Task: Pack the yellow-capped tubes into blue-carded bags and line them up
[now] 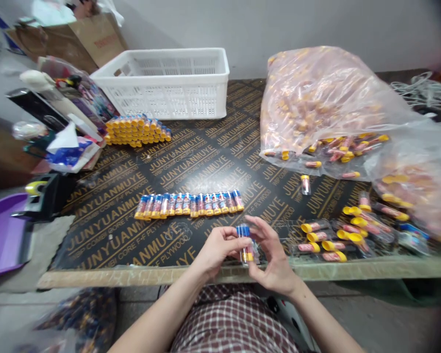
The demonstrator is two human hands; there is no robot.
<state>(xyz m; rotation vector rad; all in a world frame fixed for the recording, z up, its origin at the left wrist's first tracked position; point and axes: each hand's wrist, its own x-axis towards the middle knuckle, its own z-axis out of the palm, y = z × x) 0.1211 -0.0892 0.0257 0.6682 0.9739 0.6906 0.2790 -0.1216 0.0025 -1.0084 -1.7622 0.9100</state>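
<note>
Near the table's front edge, my left hand (pixel 222 250) pinches a small tube (pixel 245 245) with a blue end and a yellow end, held roughly upright. There may be more than one tube there; the fingers cover part of it. Close on its right is my right hand (pixel 274 257), fingers and thumb apart and curved around the tube's side; whether they touch it I cannot tell. Beyond my hands lies a row of blue-and-yellow tubes (pixel 189 204). To the right is a loose pile of clear tubes with yellow caps (pixel 353 230).
A white basket (pixel 169 95) stands at the back, with stacked tubes (pixel 135 130) before it. A large plastic bag of yellow-capped tubes (pixel 316 98) fills the back right. A tape dispenser (pixel 46 193) and a purple dustpan (pixel 7 235) are at left. One tube (pixel 306 185) stands alone.
</note>
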